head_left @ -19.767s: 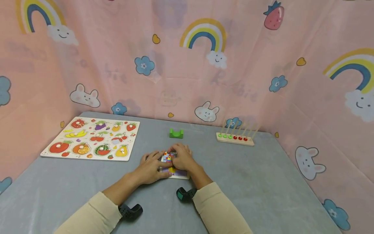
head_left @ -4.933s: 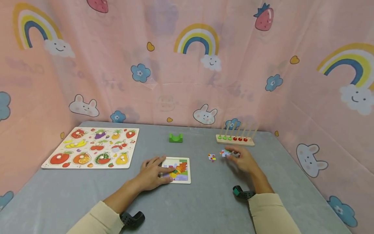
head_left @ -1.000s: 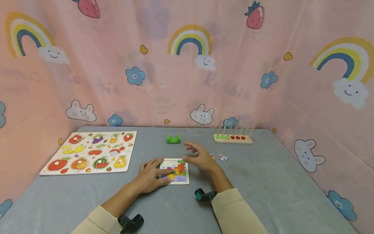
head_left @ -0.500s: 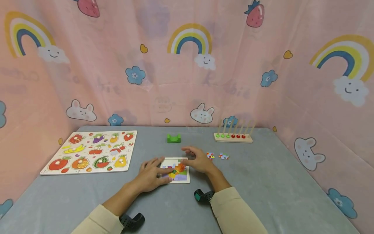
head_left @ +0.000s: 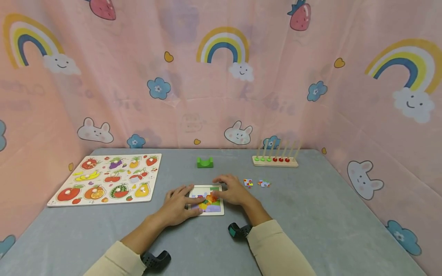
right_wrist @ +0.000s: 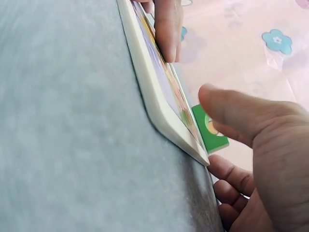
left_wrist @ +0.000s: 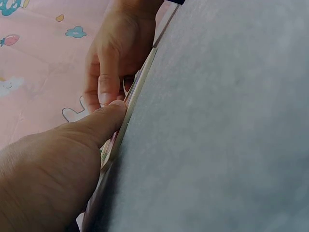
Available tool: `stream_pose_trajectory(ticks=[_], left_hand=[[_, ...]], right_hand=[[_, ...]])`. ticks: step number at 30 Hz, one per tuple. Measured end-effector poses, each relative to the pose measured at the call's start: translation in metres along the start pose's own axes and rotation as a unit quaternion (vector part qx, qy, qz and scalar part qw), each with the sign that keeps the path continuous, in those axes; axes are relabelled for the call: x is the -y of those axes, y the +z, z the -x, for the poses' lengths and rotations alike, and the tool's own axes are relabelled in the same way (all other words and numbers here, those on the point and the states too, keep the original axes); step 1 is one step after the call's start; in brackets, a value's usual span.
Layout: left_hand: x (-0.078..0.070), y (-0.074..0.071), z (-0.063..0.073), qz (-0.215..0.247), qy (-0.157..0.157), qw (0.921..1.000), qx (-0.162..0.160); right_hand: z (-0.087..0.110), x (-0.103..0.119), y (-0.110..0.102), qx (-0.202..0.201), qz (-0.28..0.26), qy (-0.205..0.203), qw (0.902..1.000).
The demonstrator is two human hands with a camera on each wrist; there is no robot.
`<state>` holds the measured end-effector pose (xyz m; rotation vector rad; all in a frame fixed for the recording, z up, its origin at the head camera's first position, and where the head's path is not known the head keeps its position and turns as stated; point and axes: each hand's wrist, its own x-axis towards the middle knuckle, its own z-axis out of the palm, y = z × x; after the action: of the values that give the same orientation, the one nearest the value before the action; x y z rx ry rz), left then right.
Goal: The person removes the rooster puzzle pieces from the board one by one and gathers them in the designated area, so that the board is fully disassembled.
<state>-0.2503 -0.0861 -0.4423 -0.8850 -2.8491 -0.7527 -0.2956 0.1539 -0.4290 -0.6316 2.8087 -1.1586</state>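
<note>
A small picture puzzle in a pale wooden frame (head_left: 206,214) lies flat on the table; its upper left part looks pale, and a colourful picture fills the rest. My left hand (head_left: 177,207) rests over its left side, with the index finger straight across the picture and the thumb on the near edge. At the upper right corner is my right hand (head_left: 234,190), its thumb over the puzzle and its fingers loosely bent beyond. No piece shows between them. Two loose jigsaw pieces, one multicoloured (head_left: 248,183) and one mostly light blue (head_left: 264,183), lie right of this hand.
A green block with a curved notch (head_left: 205,163) stands behind the puzzle. To the left lies a large fruit peg board (head_left: 148,198). A wooden base with upright pegs and green and red beads (head_left: 275,162) stands at the back right. A pink curtain (head_left: 193,107) encloses the table.
Earlier, my right hand was by the loose pieces; it has since come left to the puzzle. Over the last second it shifted slightly down and left, uncovering a loose piece. My left hand stays put.
</note>
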Motion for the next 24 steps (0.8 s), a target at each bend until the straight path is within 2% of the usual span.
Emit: stream_pose_trajectory(ticks=[9,15,21,24], left_hand=[[0.0000,-0.0005,-0.0002,0.001,0.000,1.0000,-0.004],[0.0003,0.0000,-0.0005,-0.002,-0.006,1.0000,0.001],[0.0000,0.0004,-0.0008,-0.005,-0.003,1.0000,-0.003],[-0.0002,0.0001,-0.0002,-0.002,-0.001,1.0000,-0.003]], right_hand=[[-0.0014,0.0029,0.0028,0.002,0.064,0.006,0.9979],[-0.0005,0.0022,0.0022,0.002,0.078,-0.007,0.9970],[-0.0007,0.0046,0.0019,0.007,0.085,0.008,0.9963],[-0.0009,0.0061,0.0023,0.006,0.089,0.002,0.9960]])
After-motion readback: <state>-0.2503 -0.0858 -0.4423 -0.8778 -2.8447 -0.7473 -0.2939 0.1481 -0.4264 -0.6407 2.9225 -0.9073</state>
